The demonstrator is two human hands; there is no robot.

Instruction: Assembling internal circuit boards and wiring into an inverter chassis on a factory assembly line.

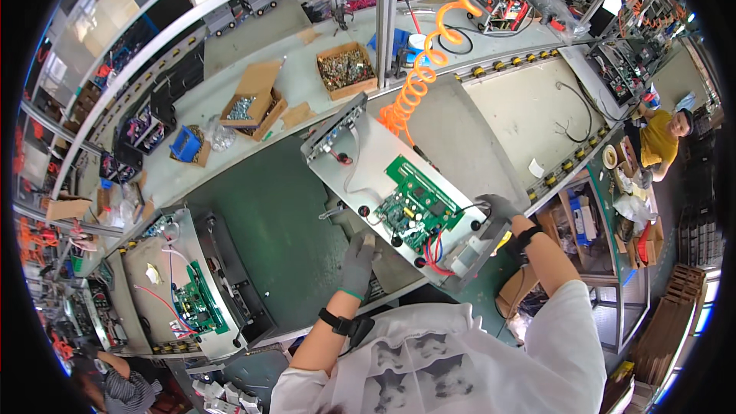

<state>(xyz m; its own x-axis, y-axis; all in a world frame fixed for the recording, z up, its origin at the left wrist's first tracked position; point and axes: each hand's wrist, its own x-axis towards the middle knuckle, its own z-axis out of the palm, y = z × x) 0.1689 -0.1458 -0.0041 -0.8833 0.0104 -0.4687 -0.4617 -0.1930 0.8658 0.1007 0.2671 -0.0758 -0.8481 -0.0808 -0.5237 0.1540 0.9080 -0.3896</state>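
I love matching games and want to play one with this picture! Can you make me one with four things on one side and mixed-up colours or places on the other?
Things:
1. Coiled hose
2. Circuit board nearest the hands
3. Small bin at the left
4. Right hand

Matches:
A. Blue
B. Grey-gloved
C. Orange
D. Mostly green

Right pairs: 1-C, 2-D, 3-A, 4-B
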